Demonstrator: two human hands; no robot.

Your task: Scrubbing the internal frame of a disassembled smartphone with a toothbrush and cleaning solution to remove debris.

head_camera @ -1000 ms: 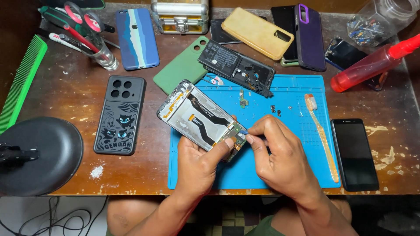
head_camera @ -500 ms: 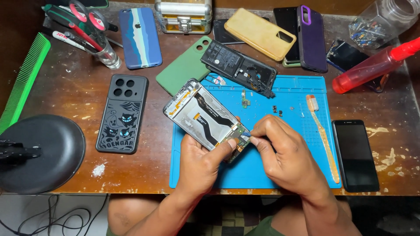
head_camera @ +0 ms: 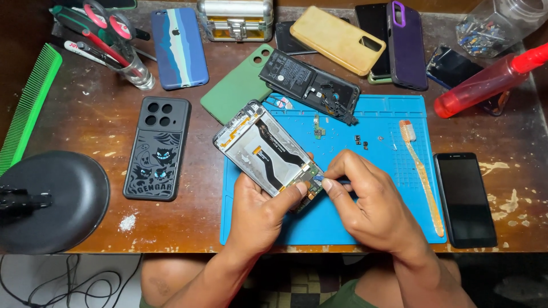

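Taken from the blue mat (head_camera: 399, 228) as landmark and read left to right: well off its left edge a black round base (head_camera: 63, 199) is seen, then a dark printed case (head_camera: 157, 149) lying flat on the wooden table (head_camera: 74, 122), near the mat but apart from it. Across the mat's upper left corner the opened phone (head_camera: 264, 149) is held tilted, its inside facing up, a black flex strip and bare frame exposed. The left hand (head_camera: 260, 214) is closed around the phone's lower end, thumb laid on the near edge and fingers hidden beneath. Just right of it, over the mat's middle, the right hand (head_camera: 374, 202) is pinched shut at the phone's bottom corner on a thin tool or small part; which of the two cannot be told. The phone is judged light and stiff along its frame yet fragile inside: the flex and the small board at the lower end would be harmed by pressure or bending, so hold is best taken by the side rails, as is done here, and never across the open face. Above the mat's top edge a second opened phone (head_camera: 311, 84) rests, partly on the mat. Small loose parts (head_camera: 361, 140) lie on the mat's upper middle. Toward the mat's right side a toothbrush (head_camera: 421, 177) is laid lengthwise, and just beyond the right edge a black phone (head_camera: 465, 198) lies face up.
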